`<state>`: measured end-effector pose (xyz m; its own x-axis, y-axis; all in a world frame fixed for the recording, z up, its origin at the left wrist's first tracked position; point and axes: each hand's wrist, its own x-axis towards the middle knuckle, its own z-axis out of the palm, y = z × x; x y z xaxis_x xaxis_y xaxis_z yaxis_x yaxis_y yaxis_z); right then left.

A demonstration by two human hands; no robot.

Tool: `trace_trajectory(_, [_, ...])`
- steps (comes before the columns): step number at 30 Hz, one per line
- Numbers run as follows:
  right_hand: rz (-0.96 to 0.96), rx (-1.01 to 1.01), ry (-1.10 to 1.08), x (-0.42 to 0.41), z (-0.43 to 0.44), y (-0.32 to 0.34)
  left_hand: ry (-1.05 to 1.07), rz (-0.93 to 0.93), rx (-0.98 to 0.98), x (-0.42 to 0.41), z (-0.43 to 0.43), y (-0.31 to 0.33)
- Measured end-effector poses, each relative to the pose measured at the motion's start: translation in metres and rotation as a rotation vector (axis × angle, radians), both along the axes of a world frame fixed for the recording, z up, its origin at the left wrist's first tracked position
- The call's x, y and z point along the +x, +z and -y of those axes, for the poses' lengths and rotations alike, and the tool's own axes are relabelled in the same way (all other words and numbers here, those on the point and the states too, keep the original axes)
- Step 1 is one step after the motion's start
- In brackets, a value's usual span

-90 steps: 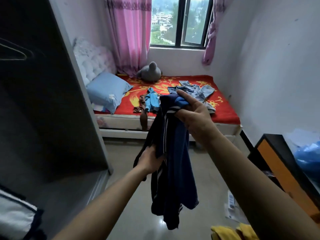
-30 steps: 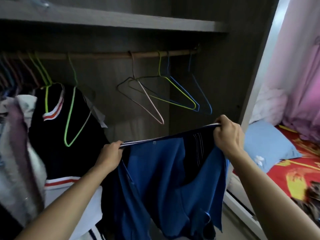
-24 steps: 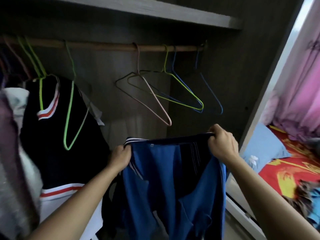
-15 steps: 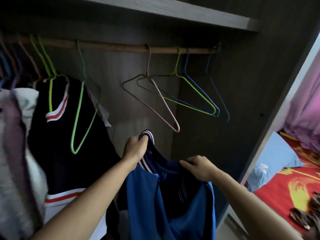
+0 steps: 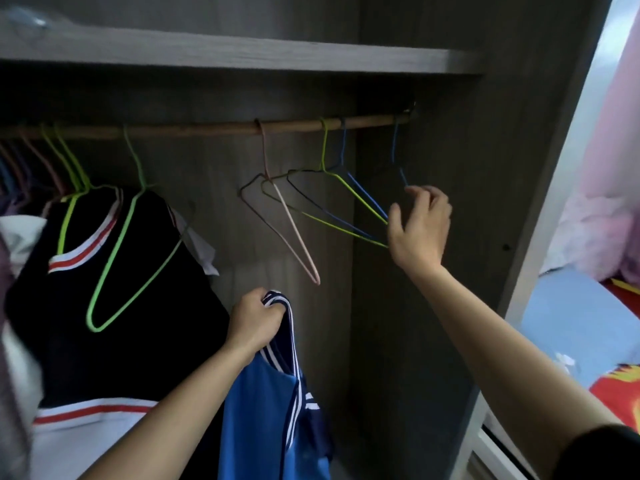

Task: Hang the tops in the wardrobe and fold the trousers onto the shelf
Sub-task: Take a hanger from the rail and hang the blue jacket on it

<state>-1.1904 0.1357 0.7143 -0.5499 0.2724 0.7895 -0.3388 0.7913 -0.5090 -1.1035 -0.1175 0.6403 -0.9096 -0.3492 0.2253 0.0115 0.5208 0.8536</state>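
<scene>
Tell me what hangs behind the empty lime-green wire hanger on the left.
A hanging black top with red-and-white striped trim. Whatever is behind that top is hidden by it.

The right grip (image 5: 417,230) is leaving the blue top (image 5: 263,410) and rising to the blue hanger (image 5: 396,157) at the rail's (image 5: 207,128) right end, fingers loose. The left grip (image 5: 254,323) alone is now holding the top's striped collar.

Left hand (image 5: 254,323) clenched, right hand (image 5: 417,226) raised
</scene>
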Motion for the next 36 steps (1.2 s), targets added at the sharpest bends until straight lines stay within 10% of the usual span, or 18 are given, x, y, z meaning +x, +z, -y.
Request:
trace_trajectory(13, [0.659, -0.04, -0.148, -0.08, -0.029, 0.008, 0.139, 0.006, 0.076, 0.003, 0.01, -0.002])
trace_trajectory(36, [0.36, -0.221, -0.03, -0.025, -0.034, 0.021, -0.151, 0.083, 0.074, -0.01, -0.017, -0.015])
